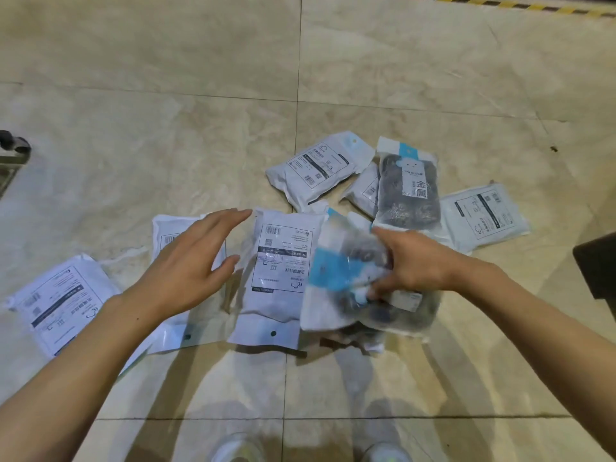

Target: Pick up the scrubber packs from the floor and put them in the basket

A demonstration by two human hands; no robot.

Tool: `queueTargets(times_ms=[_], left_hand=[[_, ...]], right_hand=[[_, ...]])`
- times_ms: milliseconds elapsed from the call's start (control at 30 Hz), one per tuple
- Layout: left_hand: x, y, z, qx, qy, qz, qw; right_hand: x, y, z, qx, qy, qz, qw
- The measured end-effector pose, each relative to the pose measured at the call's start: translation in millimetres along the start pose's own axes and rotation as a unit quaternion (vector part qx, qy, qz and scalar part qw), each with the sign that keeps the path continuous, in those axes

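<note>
Several white and clear scrubber packs lie scattered on the tiled floor. My right hand (413, 261) grips a blurred pack with a blue label (343, 271), lifted a little above other packs. My left hand (186, 265) hovers with its fingers spread over a white pack (170, 231), just left of a label-up pack (280, 278). Another white pack (60, 305) lies at the far left. Further back lie a white pack (320, 168), a clear pack showing dark scrubbers (406, 188) and a white pack at the right (483, 215). No basket is in view.
A dark object (596, 268) juts in at the right edge. A grey metal thing with a dark wheel (13, 151) sits at the left edge. A yellow-black striped line (533, 5) runs along the far floor. My shoes (240, 448) show at the bottom.
</note>
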State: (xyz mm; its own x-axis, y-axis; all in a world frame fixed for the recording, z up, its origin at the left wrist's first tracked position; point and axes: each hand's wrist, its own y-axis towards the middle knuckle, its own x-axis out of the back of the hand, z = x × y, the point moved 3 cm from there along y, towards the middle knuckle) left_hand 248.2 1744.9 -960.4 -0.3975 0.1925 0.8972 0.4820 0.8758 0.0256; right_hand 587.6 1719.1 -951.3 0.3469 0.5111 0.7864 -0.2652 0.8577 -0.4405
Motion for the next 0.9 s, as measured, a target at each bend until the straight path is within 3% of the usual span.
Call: queueTargets(times_ms=[33,100,233,433,633,800,900], left_hand=[[-1,0,4,-0.002,0.014,0.005,1.000],[-8,1,12,-0.007,0.045,0.025,0.999],[-35,1,36,-0.027,0.102,0.078,0.991],[-61,1,45,-0.083,0.195,0.143,0.967],[-76,16,30,-0.196,0.244,0.133,0.940],[-85,34,23,-0.333,0.272,0.104,0.897],[-85,38,19,-0.366,0.277,0.098,0.883]], right_hand=[[7,-7,2,0.005,0.144,-0.032,0.989],[15,-17,6,0.015,0.386,-0.039,0.922],[24,-18,15,0.023,0.613,-0.060,0.787],[35,-29,33,0.002,0.698,-0.164,0.698],[30,-30,38,-0.010,0.783,-0.162,0.600],[24,-30,37,-0.005,0.802,-0.166,0.573],[20,-28,35,-0.016,0.799,-0.173,0.575]])
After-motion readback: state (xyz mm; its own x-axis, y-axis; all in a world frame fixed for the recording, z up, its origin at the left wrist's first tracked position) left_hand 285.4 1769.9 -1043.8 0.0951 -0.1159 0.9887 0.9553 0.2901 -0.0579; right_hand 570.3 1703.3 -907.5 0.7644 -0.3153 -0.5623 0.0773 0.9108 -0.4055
